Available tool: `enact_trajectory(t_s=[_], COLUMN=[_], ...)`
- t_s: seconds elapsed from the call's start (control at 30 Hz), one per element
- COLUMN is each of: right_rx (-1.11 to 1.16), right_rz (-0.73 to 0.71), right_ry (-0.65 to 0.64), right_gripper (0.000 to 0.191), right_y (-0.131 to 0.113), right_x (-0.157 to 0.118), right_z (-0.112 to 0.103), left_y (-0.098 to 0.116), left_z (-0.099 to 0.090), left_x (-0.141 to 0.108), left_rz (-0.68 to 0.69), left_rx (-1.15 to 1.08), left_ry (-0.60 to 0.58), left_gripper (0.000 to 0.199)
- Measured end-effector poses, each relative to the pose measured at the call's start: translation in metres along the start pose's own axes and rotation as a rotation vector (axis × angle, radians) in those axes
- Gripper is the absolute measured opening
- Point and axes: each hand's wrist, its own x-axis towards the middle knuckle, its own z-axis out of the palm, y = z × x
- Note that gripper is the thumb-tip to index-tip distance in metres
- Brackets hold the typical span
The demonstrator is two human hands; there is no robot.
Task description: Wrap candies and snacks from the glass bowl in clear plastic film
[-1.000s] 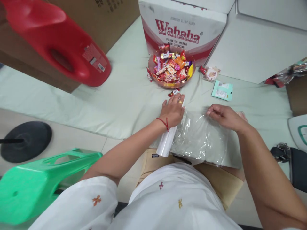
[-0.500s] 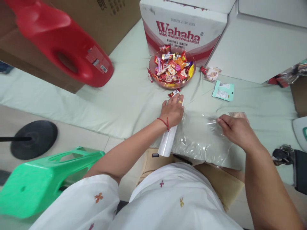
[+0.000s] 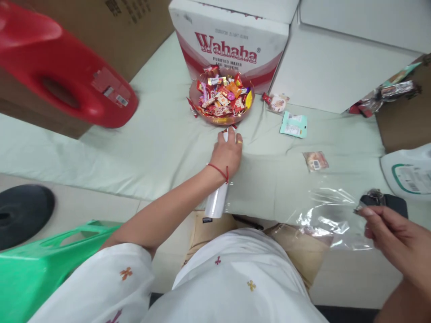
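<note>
My left hand [image 3: 228, 154] lies over a whitish roll of clear plastic film [image 3: 216, 202], its fingers curled on the far end. At the lower right, my right hand [image 3: 387, 229] pinches the edge of a clear plastic sheet [image 3: 326, 220] between thumb and fingers. The sheet hangs crumpled past the table's front edge, and no plastic visibly joins it to the roll. Just beyond my left fingertips stands a glass bowl [image 3: 220, 120] heaped with wrapped candies [image 3: 224, 96]. One wrapped candy by the fingertips is partly hidden.
A Wahaha carton [image 3: 229, 42] stands behind the bowl. Small packets, a mint one [image 3: 293, 124] and a clear one [image 3: 315, 161], lie on the green cloth [image 3: 161, 148]. A red jug [image 3: 77, 85] stands left, a white bottle [image 3: 409, 172] right, a green stool [image 3: 43, 273] lower left.
My right hand has moved right and toward me with the plastic sheet, which has come away from beside the roll. My left hand stays on the roll. The view has shifted right.
</note>
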Motion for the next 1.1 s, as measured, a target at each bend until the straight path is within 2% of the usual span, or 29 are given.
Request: enact_trajectory(t_s=[0.1,0.2,0.27,0.33,0.37,0.43,0.5,0.57,0.63,0.7,0.8,0.83,0.9,1.0,1.03,1.07,1.1], right_rx=[0.044,0.119,0.175,0.226,0.245,0.272,0.295,0.314,0.335,0.360,0.361,0.351,0.329,0.173,0.083,-0.009,-0.090], right_rz=[-0.056,-0.189,-0.273,-0.327,-0.345,-0.380,-0.417,-0.455,-0.474,-0.465,-0.414,-0.394,-0.326,-0.177,-0.130,-0.093,-0.073], right_ry=[-0.139,-0.253,-0.314,-0.358,-0.375,-0.403,-0.423,-0.447,-0.486,-0.526,-0.537,-0.526,-0.411,-0.009,0.088,0.123,0.104], right_gripper=[0.040,0.044,0.043,0.042,0.042,0.043,0.044,0.045,0.044,0.043,0.043,0.043,0.044,0.052,0.059,0.068,0.078], right_y=[-0.007,-0.027,-0.044,-0.061,-0.069,-0.083,-0.094,-0.101,-0.104,-0.102,-0.090,-0.085,-0.073,-0.059,-0.055,-0.053,-0.051], right_x=[0.002,0.010,0.019,0.030,0.035,0.047,0.056,0.062,0.066,0.069,0.076,0.080,0.093,0.118,0.127,0.135,0.142], right_z=[0.015,0.036,0.051,0.064,0.070,0.079,0.084,0.087,0.087,0.086,0.083,0.081,0.078,0.079,0.083,0.087,0.093], left_y=[-0.014,-0.026,-0.023,-0.011,-0.003,0.017,0.034,0.047,0.055,0.061,0.066,0.066,0.066,0.061,0.059,0.057,0.055], left_z=[-0.004,-0.010,-0.014,-0.015,-0.013,-0.004,0.011,0.024,0.034,0.038,0.040,0.040,0.040,0.039,0.039,0.039,0.039], left_x=[-0.004,-0.012,-0.023,-0.037,-0.045,-0.059,-0.065,-0.063,-0.056,-0.048,-0.043,-0.043,-0.044,-0.046,-0.047,-0.048,-0.049], left_rz=[0.041,0.143,0.186,0.201,0.231,0.239,0.168,0.102,0.073,0.085,0.095,0.086,0.052,0.001,-0.011,-0.018,-0.020], left_rx=[0.059,0.046,-0.039,-0.203,-0.329,-0.632,-0.844,-0.947,-0.992,-0.976,-0.856,-0.818,-0.768,-0.702,-0.678,-0.655,-0.634], left_ry=[0.043,0.084,0.195,0.310,0.328,0.261,0.144,0.036,-0.069,-0.156,-0.191,-0.180,-0.143,-0.086,-0.068,-0.053,-0.040], left_gripper=[0.054,0.048,0.045,0.037,0.032,0.032,0.051,0.076,0.085,0.070,0.023,0.012,0.009,0.013,0.013,0.014,0.014])
